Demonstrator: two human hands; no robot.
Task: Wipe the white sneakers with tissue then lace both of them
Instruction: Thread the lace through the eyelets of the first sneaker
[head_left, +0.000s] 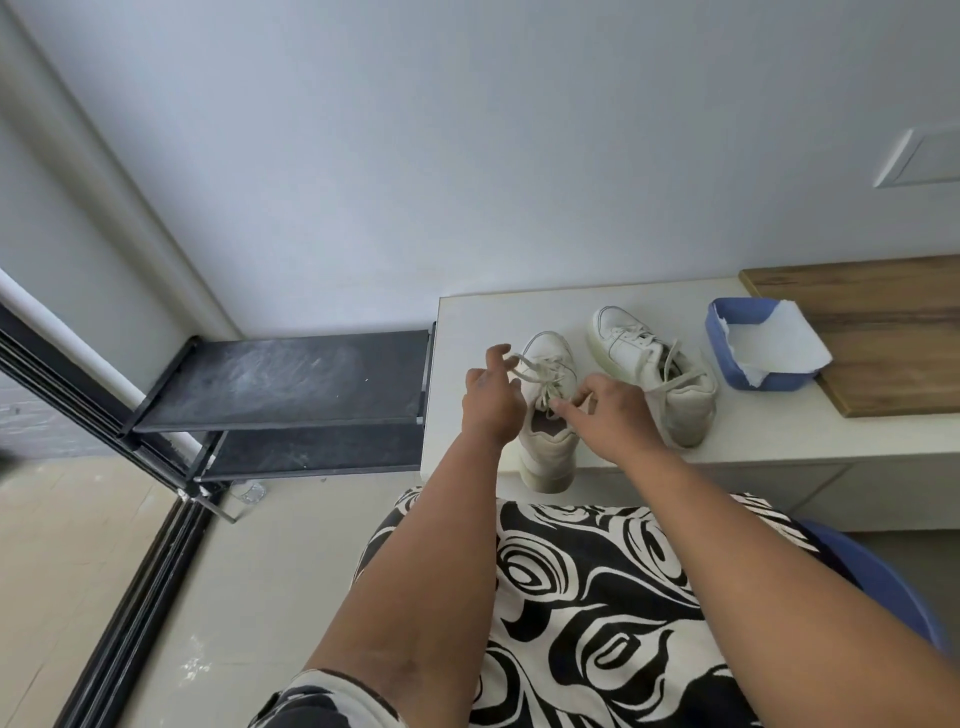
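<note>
Pale cabinet top (779, 431) carries everything; black shelf rack (291, 379) stands off to the left of both hands. Wooden board (883, 332) lies far right of the grip, and a blue tray (727, 358) with white tissue (774, 343) sits partly on its edge. Second sneaker (654, 374), laces loose, just right of the right hand, heel toward the person. Near sneaker (548, 415) lies between the hands, heel overhanging the cabinet edge. Left hand (491, 400): fingers loosely spread, fingertips holding a lace end (522, 361) up, left of the tongue. Right hand (608, 415): thumb and forefinger pinching the lace at the eyelets.
</note>
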